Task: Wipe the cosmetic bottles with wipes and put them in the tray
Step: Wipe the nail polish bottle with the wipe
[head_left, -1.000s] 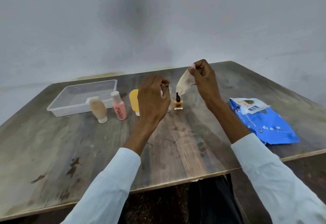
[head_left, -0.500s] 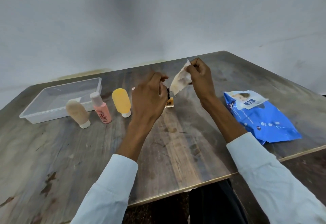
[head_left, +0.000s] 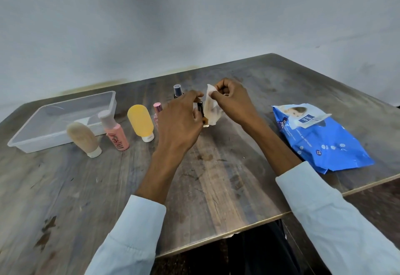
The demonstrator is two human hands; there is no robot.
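A small dark-capped bottle [head_left: 200,110] was gripped by the left hand [head_left: 180,121], its body mostly hidden behind the fingers and the wipe [head_left: 211,110], which was pinched by the right hand [head_left: 232,101]. A pink-capped bottle [head_left: 157,112] was half concealed by the left hand. Compared with half a second earlier, the hands were brought closer together. The tray [head_left: 62,121] was left on the tabletop [head_left: 216,177], to the left.
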